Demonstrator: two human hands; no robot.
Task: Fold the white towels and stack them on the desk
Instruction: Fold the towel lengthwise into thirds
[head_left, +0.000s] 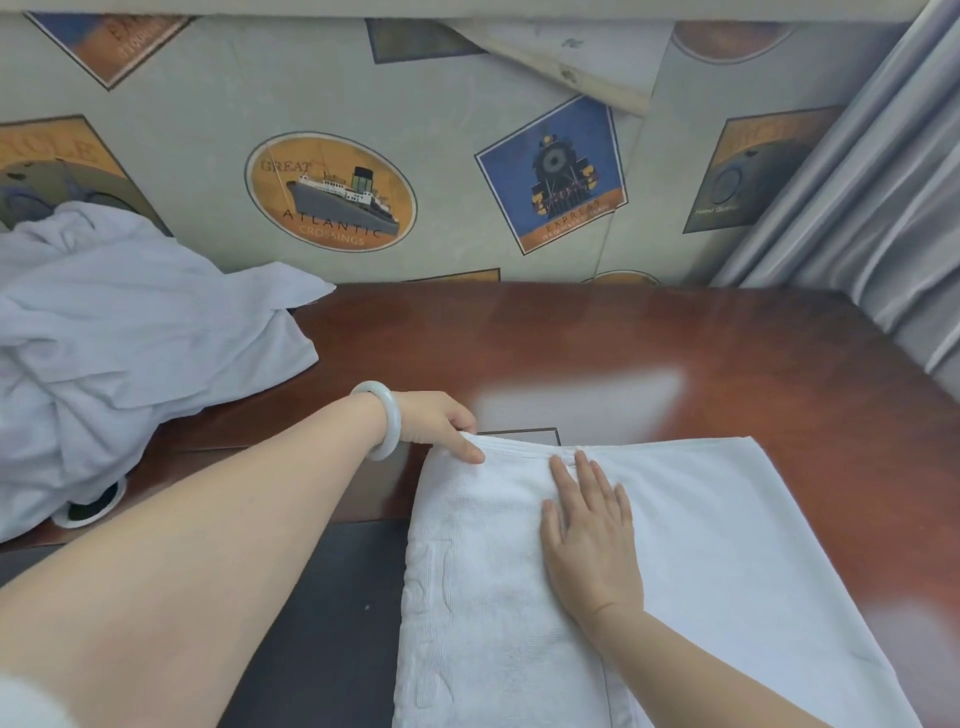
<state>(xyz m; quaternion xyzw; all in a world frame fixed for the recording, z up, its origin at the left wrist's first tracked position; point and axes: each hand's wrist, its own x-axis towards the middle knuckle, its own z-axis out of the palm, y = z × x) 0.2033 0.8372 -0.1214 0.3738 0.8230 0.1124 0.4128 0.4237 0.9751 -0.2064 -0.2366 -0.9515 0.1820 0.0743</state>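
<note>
White towel (727, 545), folded, is laid on the desk (623, 338), long axis near-to-far, near end cut off by the frame. Its far-left corner is pinched by the left hand (436, 421), fingertips partly hidden. The right hand (587, 540) is pressed flat on it, fingers straight and slightly apart.

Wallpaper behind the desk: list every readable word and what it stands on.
"GREAT ATLANTIC CROSSINGS": oval ship emblem.
"EXPRESS": blue locomotive label; the small line beneath is too blurred.
Camera label and left-edge label: too blurred or cut off to read.
</note>
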